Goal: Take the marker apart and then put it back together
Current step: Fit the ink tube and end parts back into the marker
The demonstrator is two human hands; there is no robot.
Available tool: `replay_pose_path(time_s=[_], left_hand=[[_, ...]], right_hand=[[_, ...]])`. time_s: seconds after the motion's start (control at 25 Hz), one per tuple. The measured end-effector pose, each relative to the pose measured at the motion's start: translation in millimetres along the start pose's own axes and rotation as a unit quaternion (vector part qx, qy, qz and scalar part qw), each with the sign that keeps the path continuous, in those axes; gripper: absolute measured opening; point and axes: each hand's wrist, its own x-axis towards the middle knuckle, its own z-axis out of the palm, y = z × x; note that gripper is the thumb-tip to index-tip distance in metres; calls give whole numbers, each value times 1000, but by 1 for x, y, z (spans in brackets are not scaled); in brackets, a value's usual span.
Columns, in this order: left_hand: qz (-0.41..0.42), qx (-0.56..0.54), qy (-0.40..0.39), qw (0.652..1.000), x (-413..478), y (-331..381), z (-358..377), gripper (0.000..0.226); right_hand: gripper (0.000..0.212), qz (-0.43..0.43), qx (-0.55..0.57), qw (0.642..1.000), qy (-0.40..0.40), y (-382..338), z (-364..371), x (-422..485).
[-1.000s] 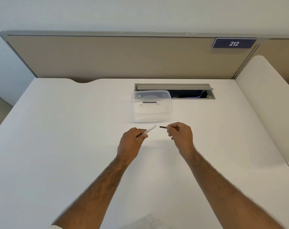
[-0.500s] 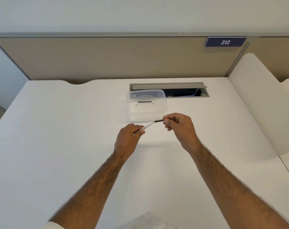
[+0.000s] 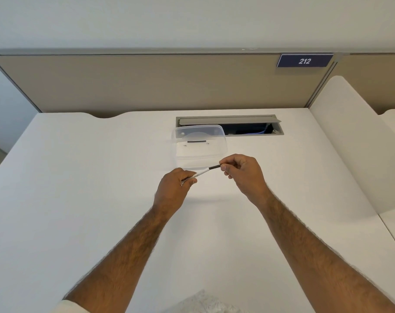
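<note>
My left hand (image 3: 175, 188) grips the white marker barrel (image 3: 201, 173), which slants up to the right. My right hand (image 3: 244, 175) pinches a thin black marker part (image 3: 214, 167) whose left end meets the barrel's open end. Both hands hover just above the white desk (image 3: 101, 199), in front of a clear plastic container (image 3: 198, 143). Inside the container lie a short black piece (image 3: 196, 141) and small bits I cannot make out.
Behind the container is a desk cable hatch (image 3: 228, 125) with its lid open. A beige partition (image 3: 146, 84) with a "212" sign (image 3: 304, 61) lines the back. A white divider (image 3: 354, 143) stands on the right. Crumpled clear plastic (image 3: 203, 303) lies at the near edge.
A gap separated the black part from the white barrel a second ago. My right hand has brought it left until its end meets the barrel. Both hands rose slightly toward the container.
</note>
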Motion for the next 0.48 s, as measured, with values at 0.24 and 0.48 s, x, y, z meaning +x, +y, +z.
replay_pose_path(time_s=[0.24,0.48], left_hand=[[3,11,-20,1000,1,4,-5,20],[15,20,-42,999,3,10,-9,18]], right_hand=[[19,-9,-1,1000,-20,-2,1,0],[18,1,3,999,-40,-2,4,-6]])
